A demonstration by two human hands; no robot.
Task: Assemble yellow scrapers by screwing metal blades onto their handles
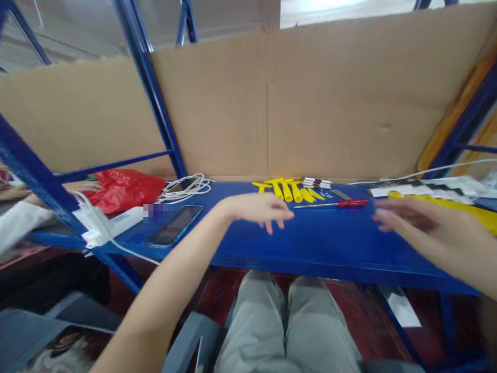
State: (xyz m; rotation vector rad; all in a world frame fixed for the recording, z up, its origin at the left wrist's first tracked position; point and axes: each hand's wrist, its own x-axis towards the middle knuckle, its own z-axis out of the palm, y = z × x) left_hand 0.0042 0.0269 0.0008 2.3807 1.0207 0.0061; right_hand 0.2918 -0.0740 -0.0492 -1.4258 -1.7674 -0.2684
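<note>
Two bare hands above a blue, flat tabletop (310, 241). The left hand (264, 210), fingers loosely bent, appears empty just in front of yellow T-shaped plastic pieces (288, 192). The right hand (421, 217) curls near a slim metal screwdriver with a red handle (351, 203), lying flat; its grasp cannot be told. Gripping the handle probably gives the steadiest control.

Remote view: I note loose grey-green trousers (287, 331), cloth creased at the lap. Forearms (182, 269) bare to frame edge. Left hand (260, 208) bare; right hand (430, 223) bare, slightly blurred.
</note>
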